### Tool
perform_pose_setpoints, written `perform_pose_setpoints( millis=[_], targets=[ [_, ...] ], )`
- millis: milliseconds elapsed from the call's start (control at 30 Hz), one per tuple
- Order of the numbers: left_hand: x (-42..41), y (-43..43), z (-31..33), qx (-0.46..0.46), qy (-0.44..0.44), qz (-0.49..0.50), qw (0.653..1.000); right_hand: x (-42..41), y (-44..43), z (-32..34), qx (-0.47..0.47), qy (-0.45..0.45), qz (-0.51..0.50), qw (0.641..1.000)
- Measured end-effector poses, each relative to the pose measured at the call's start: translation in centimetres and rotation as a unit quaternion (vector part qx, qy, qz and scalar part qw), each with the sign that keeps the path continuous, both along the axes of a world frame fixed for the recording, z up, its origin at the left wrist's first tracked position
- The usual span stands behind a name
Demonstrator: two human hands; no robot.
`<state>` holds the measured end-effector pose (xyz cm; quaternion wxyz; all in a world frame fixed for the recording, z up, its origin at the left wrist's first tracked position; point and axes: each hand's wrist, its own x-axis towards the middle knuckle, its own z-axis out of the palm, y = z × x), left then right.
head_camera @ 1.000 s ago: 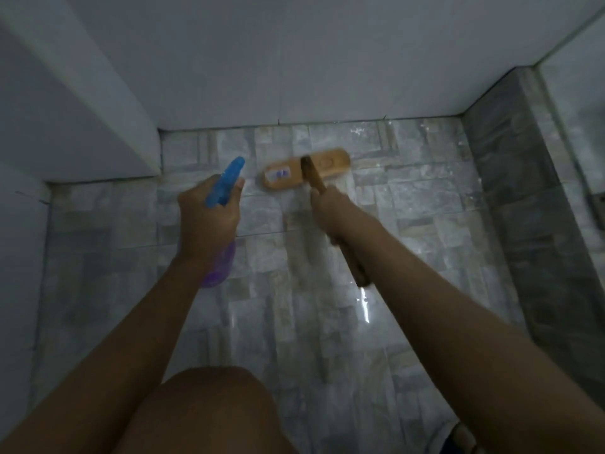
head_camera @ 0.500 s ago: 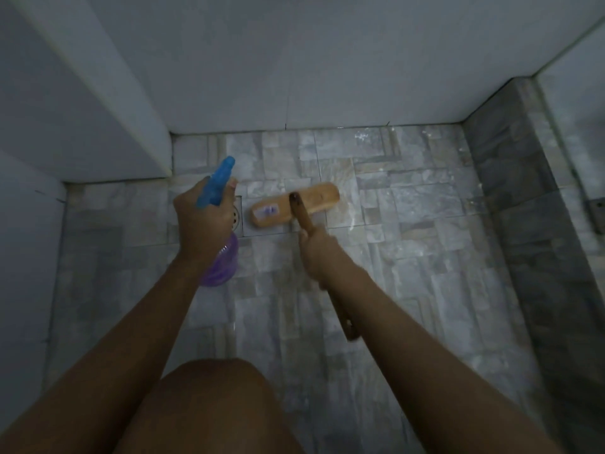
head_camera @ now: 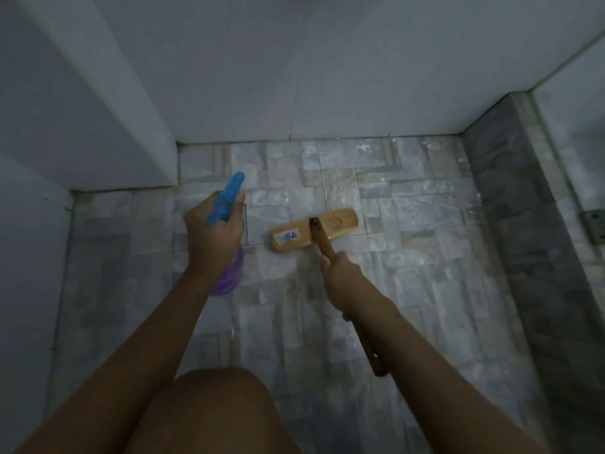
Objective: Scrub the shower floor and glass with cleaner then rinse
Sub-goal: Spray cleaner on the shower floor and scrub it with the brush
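We stand in a dim shower stall whose pale walls (head_camera: 294, 67) close in ahead of both hands, and under them spreads the grey stone-tiled floor (head_camera: 425, 273), wet and glinting, with faint foamy specks out past the right hand near the far wall. Off to the right of the right hand rises a darker tiled kerb (head_camera: 523, 224), and beyond it what we take for the glass panel (head_camera: 576, 132), with a metal hinge (head_camera: 594, 226) at its edge. Our bent knee (head_camera: 212, 411) fills the space below and between the forearms. The long-handled scrub brush (head_camera: 314, 234) lies head-down on the tiles just ahead of the right hand (head_camera: 340, 276), which is closed around its wooden handle. Compared with half a second ago, the brush head sits further right and slightly farther out, away from the left hand; a second ago it was close to the far wall, so we judge this to be mid-stroke scrubbing back and forth. The left hand (head_camera: 212, 237) grips the spray bottle (head_camera: 226, 231), blue nozzle aimed forward, purple body below the palm, held much where it was. The floor pass looks well under way; glass and rinse are not yet begun, as far as we can tell.
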<state>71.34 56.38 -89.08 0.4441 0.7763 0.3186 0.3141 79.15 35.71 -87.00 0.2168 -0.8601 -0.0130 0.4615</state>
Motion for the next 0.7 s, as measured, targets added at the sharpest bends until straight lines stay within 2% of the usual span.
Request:
perform_pose_setpoints(
  millis=[100, 233, 333, 467, 600, 700],
  targets=[
    [0.3, 0.1, 0.2, -0.005, 0.0, 0.003, 1.0, 2.0, 1.7, 0.1, -0.005, -0.008, 0.002, 1.0],
    [0.5, 0.2, 0.2, -0.023, -0.01, 0.0, 1.0, 9.2, 8.9, -0.7, 0.052, -0.082, -0.016, 0.995],
    [0.2, 0.1, 0.0, -0.013, -0.014, -0.012, 1.0, 13.0, 11.9, -0.7, 0.071, -0.088, -0.016, 0.993],
    [0.0, 0.2, 0.1, -0.017, -0.012, -0.016, 1.0, 9.1, 7.9, -1.0, 0.055, -0.09, 0.002, 0.994],
    [0.3, 0.2, -0.2, -0.009, -0.003, -0.025, 1.0, 1.2, 0.1, -0.6, 0.002, -0.007, -0.003, 1.0],
    [0.2, 0.2, -0.2, -0.003, -0.003, -0.026, 1.0, 0.2, -1.1, 0.0, -0.008, 0.004, 0.014, 1.0]
  ],
)
